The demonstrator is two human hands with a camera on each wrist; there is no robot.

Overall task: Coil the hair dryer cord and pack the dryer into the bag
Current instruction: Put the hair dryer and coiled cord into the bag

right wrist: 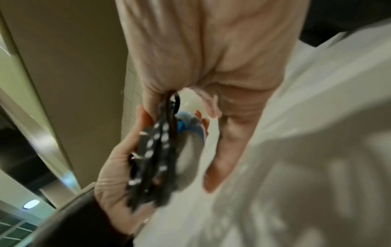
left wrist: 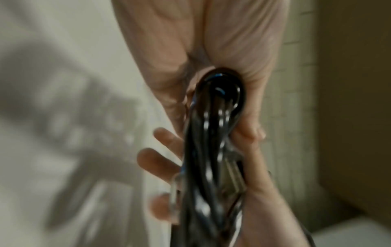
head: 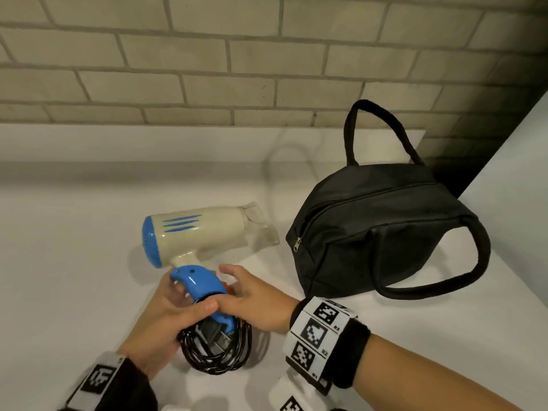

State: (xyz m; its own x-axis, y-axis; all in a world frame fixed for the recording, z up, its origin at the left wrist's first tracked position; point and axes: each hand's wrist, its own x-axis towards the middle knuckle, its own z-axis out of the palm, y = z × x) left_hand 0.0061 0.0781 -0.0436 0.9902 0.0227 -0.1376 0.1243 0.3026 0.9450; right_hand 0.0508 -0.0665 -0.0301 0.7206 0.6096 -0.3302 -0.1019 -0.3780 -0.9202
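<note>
**A:** What does the head view give that the wrist views lack?

**B:** The whole layout. The cream plastic hair dryer with a blue rear grille and blue folding handle (head: 189, 232) is low over the white countertop (head: 74, 247), clear nozzle pointing right. Just to its right stands the black fabric zip bag with two loop handles (head: 382, 232), apart from the dryer; its zipper looks partly undone, though I can't see inside. A pale brick wall (head: 207, 54) runs behind.

**A:** And the hands?

**B:** The left hand (head: 166, 318) wraps its fingers and thumb around the lower handle and the top of the glossy black coiled cord (head: 216, 351), which hangs in loops below the handle with the plug tucked among them. The right hand (head: 252, 304) meets it from the right, thumb against the left thumb; its other fingers are loosely extended beside the handle.

**A:** What do the wrist views add?

**B:** The left wrist view shows the cord (left wrist: 211, 150) edge-on, bunched in the left palm (left wrist: 243, 66), blurred. The right wrist view shows the right hand (right wrist: 211, 66) with thumb and forefinger pinching the top of the loops (right wrist: 156, 158), and a sliver of the blue handle (right wrist: 184, 123) beyond.
</note>
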